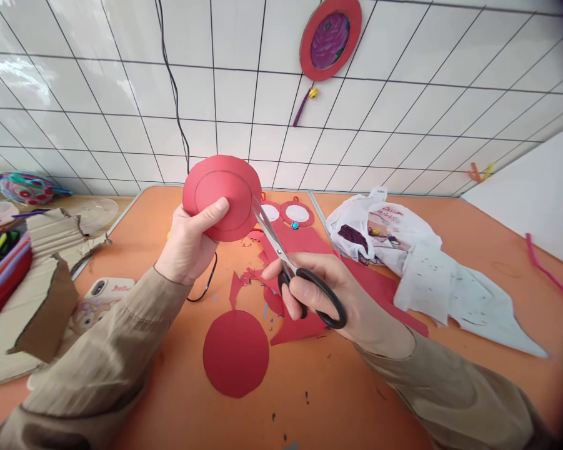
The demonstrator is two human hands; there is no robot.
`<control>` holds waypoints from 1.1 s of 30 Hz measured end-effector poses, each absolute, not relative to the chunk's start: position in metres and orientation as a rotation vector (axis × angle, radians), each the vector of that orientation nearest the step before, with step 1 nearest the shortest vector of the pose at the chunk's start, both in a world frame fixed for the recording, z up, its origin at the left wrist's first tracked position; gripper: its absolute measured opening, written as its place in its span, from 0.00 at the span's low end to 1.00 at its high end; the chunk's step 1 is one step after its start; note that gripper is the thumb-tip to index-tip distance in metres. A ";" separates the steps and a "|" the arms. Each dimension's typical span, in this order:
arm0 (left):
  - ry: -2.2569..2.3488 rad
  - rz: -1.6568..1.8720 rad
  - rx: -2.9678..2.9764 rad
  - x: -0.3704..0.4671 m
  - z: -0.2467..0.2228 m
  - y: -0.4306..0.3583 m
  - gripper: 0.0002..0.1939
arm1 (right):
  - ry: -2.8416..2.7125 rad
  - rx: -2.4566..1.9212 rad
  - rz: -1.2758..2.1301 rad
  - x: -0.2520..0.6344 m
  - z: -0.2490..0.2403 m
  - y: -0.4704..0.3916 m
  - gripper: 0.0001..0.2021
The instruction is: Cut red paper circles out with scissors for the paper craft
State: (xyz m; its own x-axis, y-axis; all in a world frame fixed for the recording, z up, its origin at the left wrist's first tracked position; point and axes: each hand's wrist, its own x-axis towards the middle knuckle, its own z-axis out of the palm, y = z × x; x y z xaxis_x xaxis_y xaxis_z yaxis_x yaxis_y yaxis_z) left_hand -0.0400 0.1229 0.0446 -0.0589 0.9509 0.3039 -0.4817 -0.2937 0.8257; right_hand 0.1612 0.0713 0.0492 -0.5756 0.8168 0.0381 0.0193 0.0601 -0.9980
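Observation:
My left hand (194,234) grips a red paper disc (225,181) above the table, its thumb flat on the front face. A smaller circle is drawn inside the disc's edge. Black-handled scissors (315,294) are in my right hand (328,281), with fingers through the loops. Their blades reach the disc's right side, near the drawn line; whether they touch the paper I cannot tell. Below, a second red paper circle (235,354) lies flat on the orange table (356,400). Red paper scraps (304,325) and small clippings lie behind it.
At right sit a white plastic bag (398,219) and a whitish sheet (468,294). Two red-rimmed rings (297,213) lie at the back. On the left are cardboard pieces (51,275) and a phone (100,294). A round red ornament (330,40) hangs on the tiled wall.

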 end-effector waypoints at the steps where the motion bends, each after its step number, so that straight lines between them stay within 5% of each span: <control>1: 0.646 1.606 1.040 -0.039 0.045 0.123 0.07 | -1.693 -0.858 1.573 0.161 0.049 0.071 0.12; 33: 0.787 1.801 1.170 -0.033 0.050 0.116 0.05 | -1.665 -0.942 1.573 0.158 0.054 0.068 0.11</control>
